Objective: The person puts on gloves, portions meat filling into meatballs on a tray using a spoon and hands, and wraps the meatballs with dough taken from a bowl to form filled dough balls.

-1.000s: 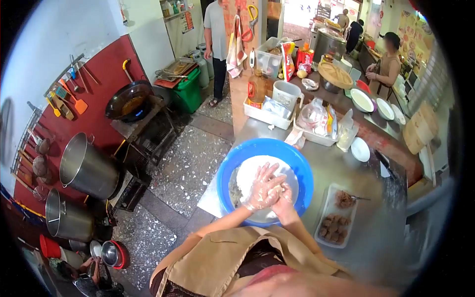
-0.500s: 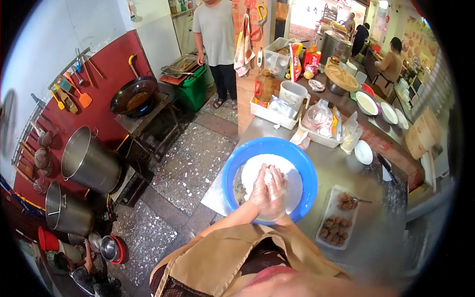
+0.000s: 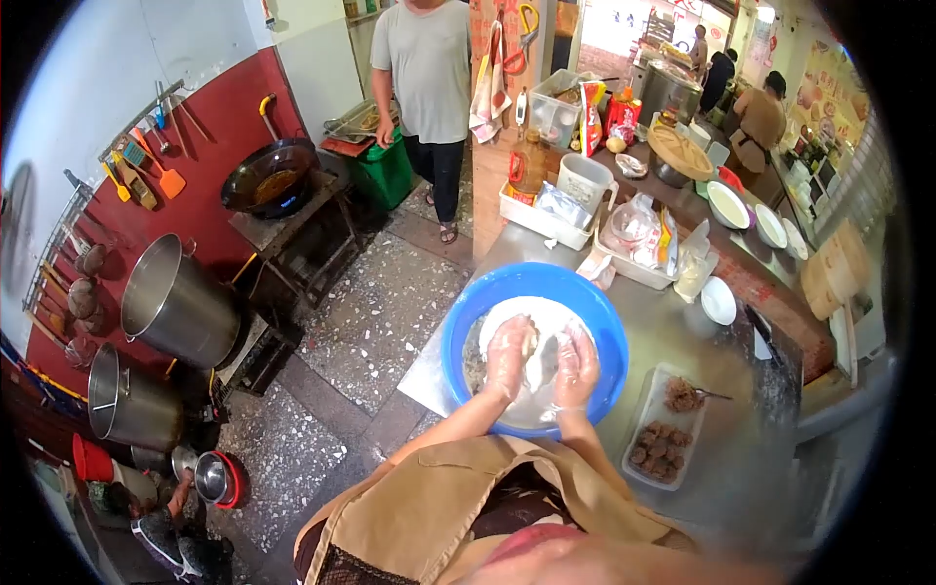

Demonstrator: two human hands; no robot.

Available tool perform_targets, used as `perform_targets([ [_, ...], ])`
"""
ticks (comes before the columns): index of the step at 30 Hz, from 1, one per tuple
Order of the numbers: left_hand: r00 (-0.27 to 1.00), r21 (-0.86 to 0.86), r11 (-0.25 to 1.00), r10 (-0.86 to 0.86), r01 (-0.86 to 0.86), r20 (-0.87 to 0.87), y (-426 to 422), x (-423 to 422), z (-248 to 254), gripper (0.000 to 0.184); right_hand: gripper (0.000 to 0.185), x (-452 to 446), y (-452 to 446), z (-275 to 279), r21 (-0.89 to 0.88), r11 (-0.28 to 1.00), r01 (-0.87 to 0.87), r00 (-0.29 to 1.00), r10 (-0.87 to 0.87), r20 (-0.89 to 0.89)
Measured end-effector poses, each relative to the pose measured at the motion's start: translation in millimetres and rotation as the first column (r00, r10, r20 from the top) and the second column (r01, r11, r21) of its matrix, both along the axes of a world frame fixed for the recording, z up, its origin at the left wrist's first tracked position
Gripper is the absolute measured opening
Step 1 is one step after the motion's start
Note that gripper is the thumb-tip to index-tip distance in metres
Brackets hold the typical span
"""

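Observation:
A blue basin point(image 3: 450, 363) on the metal worktop holds white powder point(image 3: 531, 310) and a wet-looking whitish mass point(image 3: 535, 372). Both my hands are down inside it, in what look like thin clear gloves smeared with white. My left hand point(image 3: 510, 353) lies on the powder at the left, its fingers stretched and slightly curved. Across a small gap, my right hand point(image 3: 575, 369) rests at the right side with fingers extended. The whitish mass shows between them. What lies under the palms is hidden.
A white tray point(image 3: 639, 466) of brown balls and a spoon stands right of the basin. Behind are a white bowl point(image 3: 719, 300), a knife point(image 3: 763, 331) and bins of packets point(image 3: 639, 268). A person in a grey shirt point(image 3: 421, 73) stands beyond; another crouches lower left.
My hands were pressed together over the white powder; now they have parted, left hand to the left and right hand to the right. The person in grey has shifted slightly.

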State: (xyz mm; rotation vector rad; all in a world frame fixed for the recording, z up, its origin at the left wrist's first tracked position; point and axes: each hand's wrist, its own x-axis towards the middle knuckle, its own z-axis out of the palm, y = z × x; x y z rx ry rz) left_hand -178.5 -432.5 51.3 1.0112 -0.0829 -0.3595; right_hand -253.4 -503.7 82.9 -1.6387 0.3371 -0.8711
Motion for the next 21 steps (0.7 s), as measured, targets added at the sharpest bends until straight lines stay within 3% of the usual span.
perform_targets([
  [1, 0.946, 0.182, 0.983, -0.078, 0.021, 0.315, 5.9, -6.4, -1.2, 0.046, 0.033, 4.3, -1.7, -9.1, 0.004, 1.0, 0.0, 1.0, 0.0, -0.005],
  [2, 0.893, 0.284, 0.958, -0.152, 0.028, 0.424, -2.6, -11.0, -4.5, 0.057, 0.035, 12.7, -3.7, -29.3, 0.224, 0.97, -0.094, 0.995, 0.083, 0.057],
  [3, 0.753, 0.462, 0.882, -0.241, -0.093, 0.612, -1.3, -15.2, -0.9, 0.058, 0.037, 21.2, -5.2, -49.2, 0.425, 0.884, -0.193, 0.979, 0.148, 0.137],
  [4, 0.573, 0.579, 0.774, -0.362, -0.255, 0.735, -0.1, -19.7, 6.4, 0.058, 0.04, 24.9, -7.0, -58.3, 0.595, 0.748, -0.295, 0.954, 0.196, 0.227],
  [5, 0.581, 0.582, 0.771, -0.358, -0.257, 0.731, 3.7, -22.0, 14.3, 0.058, 0.04, 26.0, -12.3, -57.3, 0.597, 0.745, -0.296, 0.954, 0.203, 0.22],
  [6, 0.515, 0.559, 0.773, -0.362, -0.299, 0.777, 9.9, -20.9, 23.0, 0.059, 0.04, 30.1, -21.5, -54.7, 0.81, 0.453, -0.373, 0.926, 0.229, 0.299],
  [7, 0.444, 0.532, 0.774, -0.366, -0.342, 0.818, 15.2, -17.2, 29.1, 0.06, 0.041, 33.1, -28.1, -51.9, 0.907, 0.096, -0.409, 0.897, 0.224, 0.381],
  [8, 0.448, 0.533, 0.769, -0.361, -0.354, 0.818, 19.2, -11.8, 32.4, 0.06, 0.041, 32.3, -32.0, -49.9, 0.906, 0.089, -0.413, 0.893, 0.236, 0.383],
  [10, 0.285, 0.442, 0.732, -0.339, -0.518, 0.896, 26.1, -1.9, 38.5, 0.058, 0.042, 27.0, -35.5, -44.9, 0.885, 0.24, -0.398, 0.908, 0.24, 0.343],
  [12, 0.283, 0.436, 0.712, -0.332, -0.55, 0.9, 23.7, -1.9, 41.5, 0.052, 0.043, 21.9, -24.8, -42.4, 0.853, 0.193, -0.485, 0.849, 0.337, 0.407],
  [14, 0.224, 0.451, 0.753, -0.392, -0.479, 0.892, 20.4, -4.2, 39.9, 0.048, 0.047, 14.3, 4.4, -20.0, 0.731, 0.189, -0.656, 0.737, 0.37, 0.565],
  [15, 0.26, 0.366, 0.833, -0.278, -0.414, 0.925, 20.9, -9.8, 39.9, 0.043, 0.05, 13.4, -9.2, -49.8, 0.65, 0.121, -0.75, 0.636, 0.403, 0.658],
  [16, 0.262, 0.366, 0.828, -0.275, -0.425, 0.925, 21.6, -12.4, 36.8, 0.043, 0.05, 14.6, -13.7, -47.4, 0.649, 0.111, -0.752, 0.63, 0.41, 0.66],
  [18, 0.153, 0.392, 0.918, -0.381, -0.052, 0.912, 23.5, -20.6, 25.2, 0.042, 0.05, 6.7, -15.2, -24.0, 0.7, 0.104, -0.707, 0.654, 0.473, 0.59],
  [19, -0.021, 0.389, 0.912, -0.395, -0.134, 0.919, 23.9, -13.8, 12.3, 0.041, 0.051, 5.4, -17.2, -9.1, 0.719, 0.105, -0.687, 0.658, 0.51, 0.554],
  [21, 0.0, 0.441, 0.855, -0.459, -0.271, 0.889, 34.5, 5.7, 21.1, 0.041, 0.051, 9.9, -20.1, 9.0, 0.749, 0.113, -0.653, 0.652, 0.586, 0.481],
])
